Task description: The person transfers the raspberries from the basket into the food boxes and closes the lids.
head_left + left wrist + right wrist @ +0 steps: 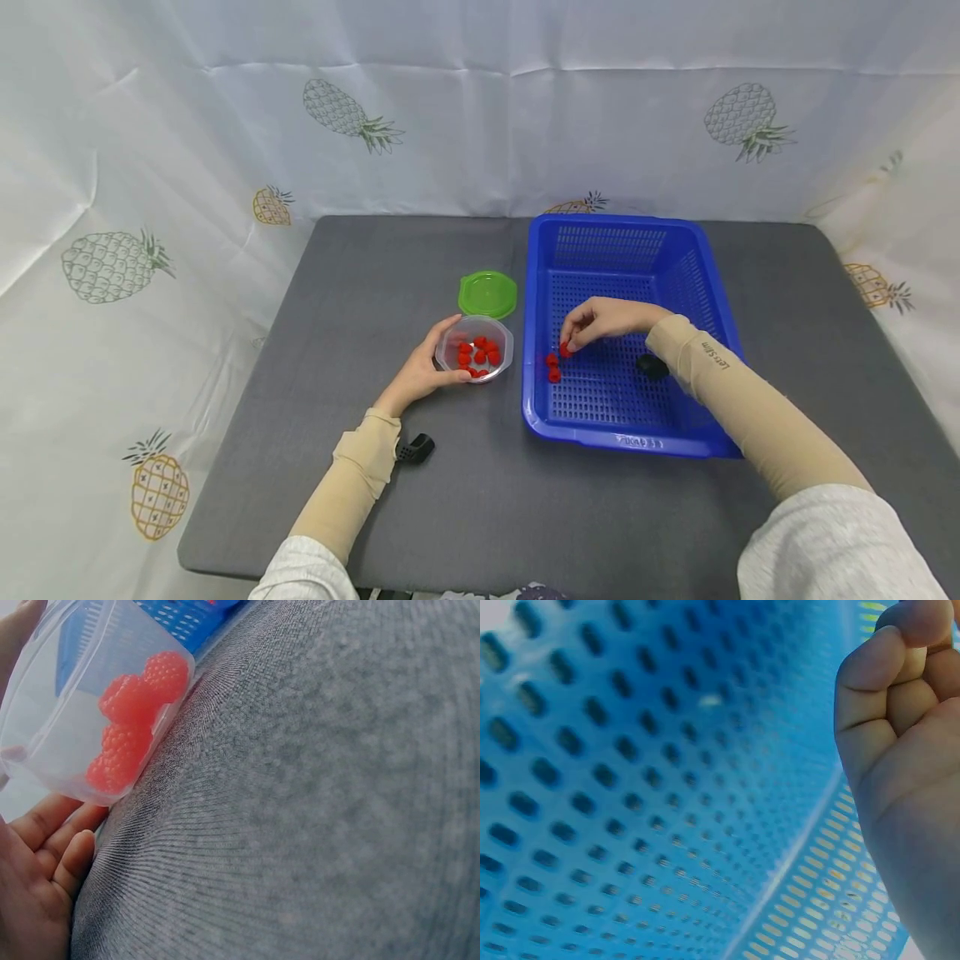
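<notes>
My left hand (417, 379) holds a clear plastic tub (447, 340) on the table, thumb on its near side and a finger reaching round the far side. Several red raspberries (481, 357) lie in the bottom of the tub; the left wrist view shows some through its wall. Inside the blue basket (532, 333), my right hand (609, 318) pinches a raspberry (565, 349) between thumb and fingers, low near the left wall. Two more raspberries (553, 375) sit on the basket floor just left of it. In the right wrist view the curled fingers (866, 697) hide the held raspberry.
A green lid (488, 294) lies behind the tub, close to the basket's left side. Black wrist-worn devices show at the left wrist (416, 449) and under the right forearm (652, 367). A white pineapple-print curtain (450, 142) hangs behind the grey table (360, 292).
</notes>
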Demonstrator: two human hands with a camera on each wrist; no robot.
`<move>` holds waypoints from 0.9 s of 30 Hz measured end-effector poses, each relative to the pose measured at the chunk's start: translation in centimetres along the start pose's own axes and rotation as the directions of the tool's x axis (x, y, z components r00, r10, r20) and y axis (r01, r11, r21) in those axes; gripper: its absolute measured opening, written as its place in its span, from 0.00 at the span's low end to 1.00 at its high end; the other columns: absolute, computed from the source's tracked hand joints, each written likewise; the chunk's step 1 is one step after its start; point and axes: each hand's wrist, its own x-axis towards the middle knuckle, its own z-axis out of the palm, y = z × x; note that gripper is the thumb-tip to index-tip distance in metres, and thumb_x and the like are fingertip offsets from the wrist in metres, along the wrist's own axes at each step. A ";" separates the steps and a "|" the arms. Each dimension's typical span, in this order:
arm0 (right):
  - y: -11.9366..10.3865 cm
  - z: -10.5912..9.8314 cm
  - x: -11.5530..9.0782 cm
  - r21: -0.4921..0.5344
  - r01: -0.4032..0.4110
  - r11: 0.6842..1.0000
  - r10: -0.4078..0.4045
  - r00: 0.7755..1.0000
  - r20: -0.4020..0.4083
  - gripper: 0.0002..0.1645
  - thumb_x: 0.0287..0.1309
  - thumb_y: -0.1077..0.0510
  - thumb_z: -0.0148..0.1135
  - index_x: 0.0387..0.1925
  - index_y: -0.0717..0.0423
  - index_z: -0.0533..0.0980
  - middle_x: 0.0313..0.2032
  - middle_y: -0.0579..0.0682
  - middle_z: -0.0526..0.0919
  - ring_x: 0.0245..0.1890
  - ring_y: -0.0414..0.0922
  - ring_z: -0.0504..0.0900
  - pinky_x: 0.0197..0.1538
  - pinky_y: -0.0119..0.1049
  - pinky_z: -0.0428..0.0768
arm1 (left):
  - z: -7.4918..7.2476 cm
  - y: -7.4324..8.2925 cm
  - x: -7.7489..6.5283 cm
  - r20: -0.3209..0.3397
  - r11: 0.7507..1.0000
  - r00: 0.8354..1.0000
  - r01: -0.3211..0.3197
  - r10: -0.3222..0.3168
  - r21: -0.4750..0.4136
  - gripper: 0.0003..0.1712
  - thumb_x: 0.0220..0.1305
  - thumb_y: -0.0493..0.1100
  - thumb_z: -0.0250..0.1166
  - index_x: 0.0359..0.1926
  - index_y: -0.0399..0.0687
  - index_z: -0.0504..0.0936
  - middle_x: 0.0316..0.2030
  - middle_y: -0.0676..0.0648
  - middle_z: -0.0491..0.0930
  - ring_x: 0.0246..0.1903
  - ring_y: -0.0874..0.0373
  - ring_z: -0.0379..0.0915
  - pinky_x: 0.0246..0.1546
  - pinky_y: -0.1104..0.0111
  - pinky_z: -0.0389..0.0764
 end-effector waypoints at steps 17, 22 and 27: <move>-3.3 -2.0 -1.1 0.140 0.138 0.981 -0.123 0.986 -0.111 0.14 0.55 0.57 0.64 0.42 0.59 0.77 0.35 0.51 0.85 0.39 0.48 0.83 0.47 0.43 0.79 | 0.3 0.3 -0.2 -0.003 1.000 1.000 0.020 -0.020 0.008 0.50 0.50 0.39 0.71 0.71 0.51 0.53 0.61 0.38 0.70 0.63 0.44 0.63 0.65 0.47 0.57; -5.2 -2.4 -0.7 0.192 0.171 0.966 -0.149 0.981 -0.120 0.13 0.55 0.60 0.64 0.41 0.61 0.77 0.33 0.46 0.86 0.36 0.49 0.83 0.43 0.40 0.80 | 0.3 0.2 -0.2 -0.006 1.000 1.000 0.021 -0.021 0.017 0.50 0.50 0.39 0.71 0.71 0.53 0.53 0.61 0.39 0.70 0.63 0.45 0.63 0.65 0.48 0.57; -7.3 -2.4 0.1 0.220 0.197 0.956 -0.183 0.980 -0.079 0.12 0.54 0.62 0.64 0.40 0.62 0.76 0.33 0.46 0.86 0.35 0.47 0.83 0.43 0.39 0.80 | 0.2 0.1 -0.2 -0.003 1.000 1.000 0.021 -0.021 0.022 0.50 0.50 0.40 0.71 0.71 0.54 0.53 0.61 0.39 0.70 0.63 0.45 0.63 0.65 0.47 0.58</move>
